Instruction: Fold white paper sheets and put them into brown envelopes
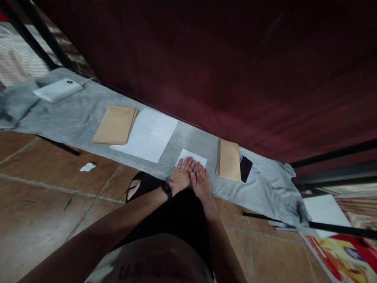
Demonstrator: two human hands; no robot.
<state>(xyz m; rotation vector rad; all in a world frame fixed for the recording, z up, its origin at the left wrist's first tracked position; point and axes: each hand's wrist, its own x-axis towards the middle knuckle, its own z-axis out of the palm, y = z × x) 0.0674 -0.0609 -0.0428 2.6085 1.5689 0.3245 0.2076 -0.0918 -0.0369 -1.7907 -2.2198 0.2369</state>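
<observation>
A small white sheet of paper, which looks folded, lies on the grey cloth in front of me. My left hand rests flat on its near part, fingers stretched out. Beside it, my right hand lies flat on the same paper, the two hands touching or nearly so. Under them the near edge of the paper is hidden. Left of my hands lies a larger white sheet, partly under a stack of brown envelopes. A second stack of brown envelopes lies to the right.
A dark-screened phone sits partly under the right envelopes. At the far left is a white device with a cable. A dark red curtain hangs behind the grey cloth. Scrap paper lies on the tiled floor; a colourful box is lower right.
</observation>
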